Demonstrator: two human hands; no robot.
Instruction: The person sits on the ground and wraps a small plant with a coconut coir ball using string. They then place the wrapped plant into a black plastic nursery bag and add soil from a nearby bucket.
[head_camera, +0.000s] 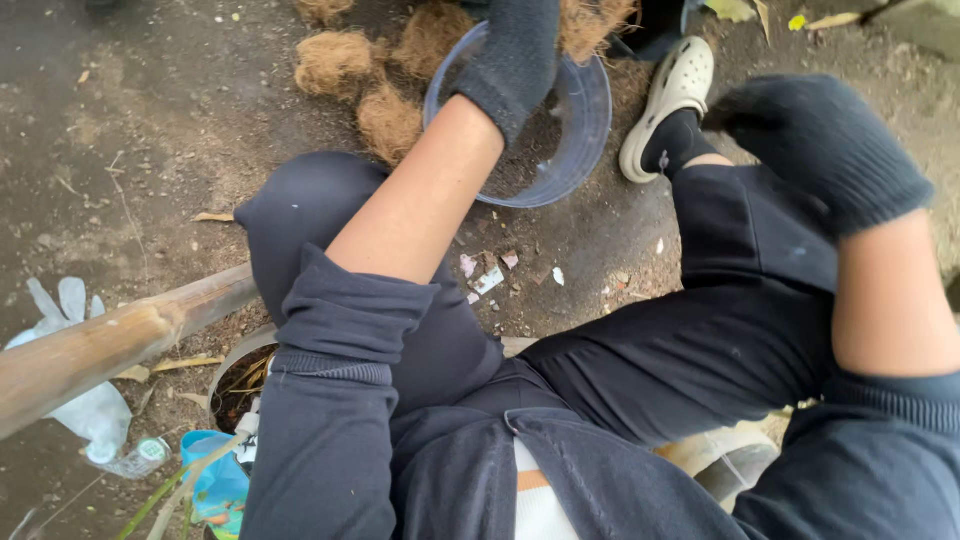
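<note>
- Left hand (512, 55), in a dark knit glove, is reaching forward and down into the clear plastic pot (590, 120); forearm bare, sleeve pushed up toward the elbow, arm crossing over the left knee.
- Left-hand fingers are pointing away from the camera and hanging together over the near rim of the pot; only the back of the glove is showing, so I cannot tell how far the hand is closed or whether it is gripping anything.
- The clear plastic pot is sitting on the dirt ground (130, 130) between the knees, in front of the person, with dark soil showing inside it.
- Clumps of brown coconut fibre (385, 120) are lying on the ground just beside the pot, to its left and behind it.
- Right hand (820, 140), also in a dark glove, is hovering above the right knee, wrist bent, fingers curling loosely downward; nothing is visible in it, and it is staying apart from the pot.
- The person is squatting in dark trousers; a pale clog (675, 95) is showing on the right foot, near the pot's right side.
- A bamboo pole (110, 345) is slanting across the lower left, with crumpled clear plastic (85, 410) lying under it.
</note>
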